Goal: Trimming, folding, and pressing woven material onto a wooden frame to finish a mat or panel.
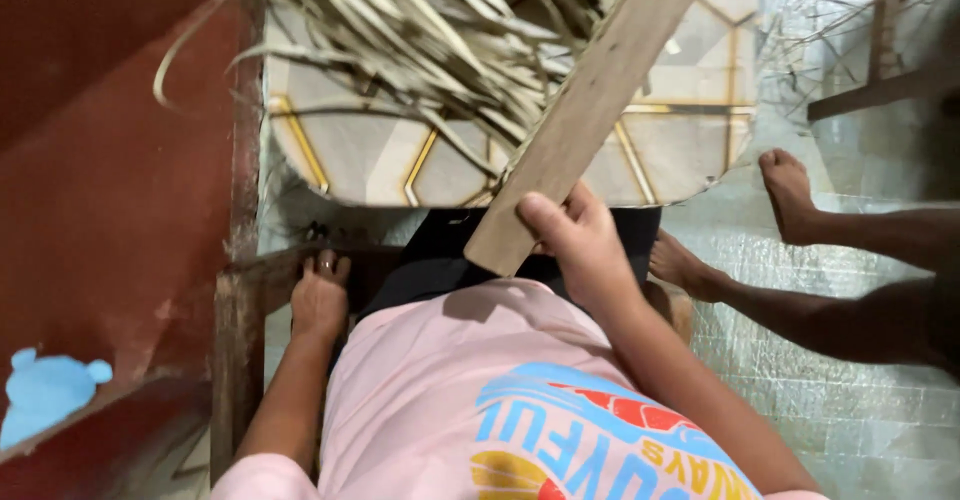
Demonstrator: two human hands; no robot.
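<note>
One hand works: right hand (580, 245) is clamped on the near end of the wooden plank (590, 110), which runs off toward 1 o'clock over the patterned table (350, 160). Left hand (320, 295) lies flat, fingers together, on the wooden ledge (270, 270) at 9 o'clock. Judgement: grip sits at the very end, so leverage is poor; brace with the left. Dry leaf strips (420, 30) are piled at 12 o'clock. Another person's feet (785, 190) stand at 3 o'clock; keep the swing off them.
</note>
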